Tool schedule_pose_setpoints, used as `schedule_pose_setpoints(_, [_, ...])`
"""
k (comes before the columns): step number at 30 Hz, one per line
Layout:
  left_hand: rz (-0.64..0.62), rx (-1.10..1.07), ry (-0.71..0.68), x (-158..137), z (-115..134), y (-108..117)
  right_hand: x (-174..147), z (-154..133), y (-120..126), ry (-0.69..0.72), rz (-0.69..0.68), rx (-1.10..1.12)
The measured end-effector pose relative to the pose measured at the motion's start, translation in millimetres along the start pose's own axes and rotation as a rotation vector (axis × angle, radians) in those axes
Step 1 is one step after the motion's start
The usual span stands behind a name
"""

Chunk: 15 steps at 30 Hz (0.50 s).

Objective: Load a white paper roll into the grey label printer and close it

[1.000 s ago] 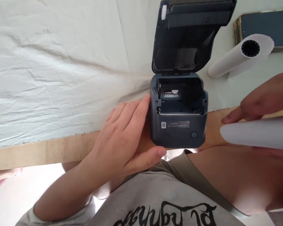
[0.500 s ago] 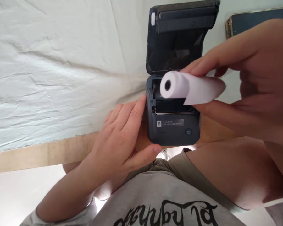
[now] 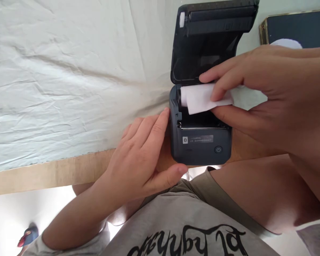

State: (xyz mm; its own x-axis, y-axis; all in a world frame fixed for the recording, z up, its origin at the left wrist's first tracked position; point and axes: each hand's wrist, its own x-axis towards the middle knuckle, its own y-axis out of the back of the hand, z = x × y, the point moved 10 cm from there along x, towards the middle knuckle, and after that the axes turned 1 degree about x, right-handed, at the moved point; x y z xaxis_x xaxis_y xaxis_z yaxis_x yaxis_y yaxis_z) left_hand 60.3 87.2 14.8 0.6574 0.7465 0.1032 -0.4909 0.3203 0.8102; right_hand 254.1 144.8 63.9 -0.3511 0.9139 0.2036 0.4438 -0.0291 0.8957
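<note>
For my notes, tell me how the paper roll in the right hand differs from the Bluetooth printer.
The paper roll is white; the Bluetooth printer is dark blue-grey. The roll is smaller than the printer. The roll is pinched in the right hand, while the printer stands with its lid open and the left hand at its side. Both are partly covered by the right hand.

Lt. gry T-shirt [image 3: 160,220] w/ lg. blk cursive lettering [image 3: 192,241] on front, upside down & cut off at near edge, can't be read for sure. L sleeve [image 3: 77,247] short, same gry, loose. Shorts [image 3: 204,186] olive-brn, creased nr waist.
</note>
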Motion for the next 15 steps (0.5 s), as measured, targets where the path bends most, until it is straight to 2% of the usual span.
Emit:
schedule_pose_setpoints(2, [-0.002, -0.009, 0.014, -0.3, -1.3, -0.6, -1.3, -12.2, -0.5, 0.114, -0.010, 0.016])
schedule_pose_setpoints(3, [-0.003, -0.010, 0.022, -0.4, -2.0, -1.2, -2.4, -12.3, -2.0, 0.123, -0.030, 0.036])
schedule_pose_setpoints(5, [0.000, 0.003, 0.022, -0.1, -1.7, -2.3, -6.8, -1.2, -4.6, 0.047, -0.072, 0.071])
schedule_pose_setpoints(8, [0.070, 0.018, -0.003, 0.4, 1.8, 0.8, -21.6, 19.3, -2.5, -0.088, -0.105, 0.111])
schedule_pose_setpoints(11, [0.140, 0.028, -0.067, -0.6, 9.9, 4.5, -33.9, 27.2, 3.4, -0.123, -0.108, 0.145])
schedule_pose_setpoints(15, [0.111, 0.073, -0.056, -1.7, 11.4, 1.3, -32.3, 28.4, 2.8, -0.150, -0.136, 0.190])
